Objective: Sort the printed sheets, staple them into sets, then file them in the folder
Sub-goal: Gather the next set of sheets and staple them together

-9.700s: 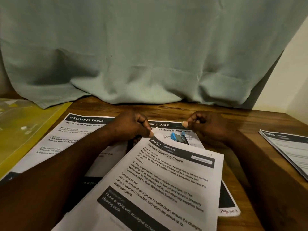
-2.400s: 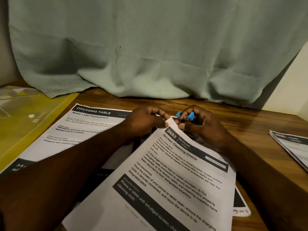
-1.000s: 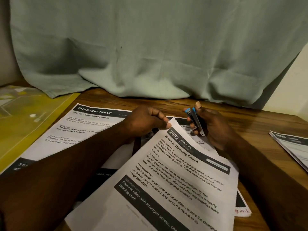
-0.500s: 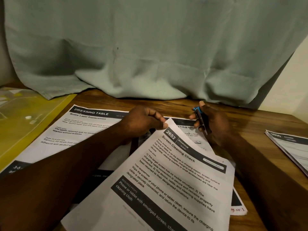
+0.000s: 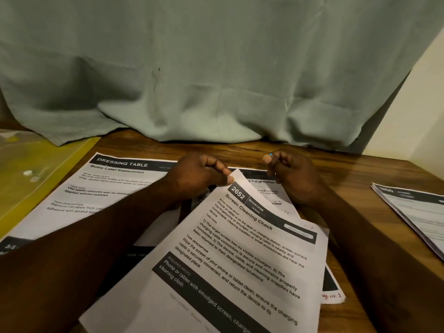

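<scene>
A set of printed sheets headed "Screen Cleaning Check" (image 5: pixel 240 255) lies tilted across the table in front of me. My left hand (image 5: pixel 199 174) pinches its top corner and lifts it slightly. To the right of that corner, my right hand (image 5: pixel 292 175) is curled round a small blue stapler (image 5: pixel 271 154); only its blue tip shows above my fingers. Under the set lie a "Dressing Table" sheet (image 5: pixel 96 186) on the left and another printed sheet (image 5: pixel 276 188) beneath my right hand.
A yellow plastic folder (image 5: pixel 31 176) lies at the left edge of the wooden table (image 5: pixel 355 179). A further stack of printed sheets (image 5: pixel 418 212) sits at the right edge. A pale green curtain (image 5: pixel 216 68) hangs behind the table, its hem resting on the wood.
My right hand picked up the stapler from the papers, raised it, and has now closed round it so most of it is hidden. My left hand keeps its pinch on the corner.
</scene>
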